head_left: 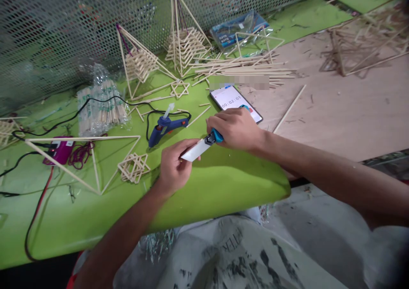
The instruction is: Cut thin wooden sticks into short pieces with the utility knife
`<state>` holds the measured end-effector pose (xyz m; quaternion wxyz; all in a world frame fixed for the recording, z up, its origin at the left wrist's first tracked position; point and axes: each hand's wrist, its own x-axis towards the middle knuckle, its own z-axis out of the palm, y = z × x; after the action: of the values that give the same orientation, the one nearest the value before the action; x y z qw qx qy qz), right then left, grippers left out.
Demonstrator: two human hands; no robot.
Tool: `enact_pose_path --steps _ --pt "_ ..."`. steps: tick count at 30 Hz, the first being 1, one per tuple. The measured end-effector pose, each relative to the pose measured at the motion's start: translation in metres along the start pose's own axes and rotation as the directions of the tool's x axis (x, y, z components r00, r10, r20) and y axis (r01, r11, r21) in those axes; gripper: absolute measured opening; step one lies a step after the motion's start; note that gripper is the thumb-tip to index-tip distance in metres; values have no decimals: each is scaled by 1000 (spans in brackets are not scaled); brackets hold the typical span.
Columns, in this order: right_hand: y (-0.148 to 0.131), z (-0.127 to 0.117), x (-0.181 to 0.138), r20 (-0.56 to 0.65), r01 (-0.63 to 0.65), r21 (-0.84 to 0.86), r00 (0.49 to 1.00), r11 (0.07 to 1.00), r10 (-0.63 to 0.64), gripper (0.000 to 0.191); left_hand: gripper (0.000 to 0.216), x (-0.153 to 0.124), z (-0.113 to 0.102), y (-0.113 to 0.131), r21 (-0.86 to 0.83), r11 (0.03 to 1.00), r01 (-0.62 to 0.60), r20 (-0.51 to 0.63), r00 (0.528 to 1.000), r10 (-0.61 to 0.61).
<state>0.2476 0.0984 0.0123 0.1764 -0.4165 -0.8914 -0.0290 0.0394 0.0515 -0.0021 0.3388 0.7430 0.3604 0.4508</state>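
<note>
My right hand (238, 127) is closed round a blue-handled utility knife (217, 135). Its wide blade (194, 150) points left and down, across the fingers of my left hand (175, 163). Those fingers are curled in a pinch; the blade hides most of what they hold, and only a pale sliver shows at the fingertips. Left of my hands, a blue hot glue gun (162, 129) lies with a clear glue stick poking out. A small star-shaped stack of wooden sticks (133, 168) sits near my left wrist. Just beyond my right hand lies a phone (231, 96) with a running timer.
Two stick pyramids (140, 65) stand by the mesh screen (79, 20). A large stick triangle (64, 163), bagged sticks (102, 105), a purple power block (60, 150) and cables lie left. Loose sticks (243, 67) and a blue packet (238, 29) are at the back.
</note>
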Motion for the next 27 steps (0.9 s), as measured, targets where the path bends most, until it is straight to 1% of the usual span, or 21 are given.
enact_pose_path --steps 2,4,8,10,12,14,15,16,17,18,19,20,22,23,24,27 --pt "0 -1 1 10 -24 -9 1000 1000 24 19 29 -2 1 2 31 999 -25 -27 999 26" --pt "-1 -3 2 34 -51 -17 998 999 52 18 26 -3 2 5 56 998 -20 -56 998 24" --pt "-10 -10 6 110 -124 -48 986 991 129 17 15 -1 4 8 27 997 77 -114 991 -73" --pt "-13 -12 9 129 -163 -64 977 985 170 19 14 1 4 9 1 992 128 -131 983 -127" --pt "-9 -12 13 139 -188 -63 971 980 195 20 15 2 4 11 -10 989 146 -140 979 -146" --pt "7 -12 16 144 -265 -71 951 962 273 18 15 0 4 14 -21 995 102 -118 988 -104" --pt "19 -13 17 118 -381 -106 913 919 392 15 14 -1 4 16 -26 997 69 -82 994 -71" --pt "31 -15 18 96 -500 -130 853 856 513 9 13 -3 4 17 -47 999 28 -46 998 -30" --pt "43 -17 17 58 -544 -139 830 827 555 10 14 -5 4 17 -72 997 21 -61 998 -26" --pt "53 -20 16 22 -554 -138 827 821 562 14 14 -7 4 17 -90 994 63 -36 997 -66" --pt "58 -22 15 -30 -552 -136 832 823 554 18 14 -7 4 15 -103 989 107 -44 993 -112" --pt "60 -24 13 -79 -524 -123 852 843 518 20 14 -8 5 14 -118 983 142 -46 988 -148" --pt "50 -24 10 -70 -420 -86 907 903 415 20 16 -6 6 9 -158 967 202 -29 978 -209" --pt "41 -22 8 -32 -341 -58 940 938 340 19 18 -5 7 6 -185 957 224 -16 973 -231" --pt "31 -20 7 -2 -272 -37 962 962 272 17 20 -4 7 3 -209 948 242 -11 968 -249" --pt "6 -11 3 -2 -68 0 998 998 68 17 21 -1 6 -3 -262 928 264 -22 960 -279"
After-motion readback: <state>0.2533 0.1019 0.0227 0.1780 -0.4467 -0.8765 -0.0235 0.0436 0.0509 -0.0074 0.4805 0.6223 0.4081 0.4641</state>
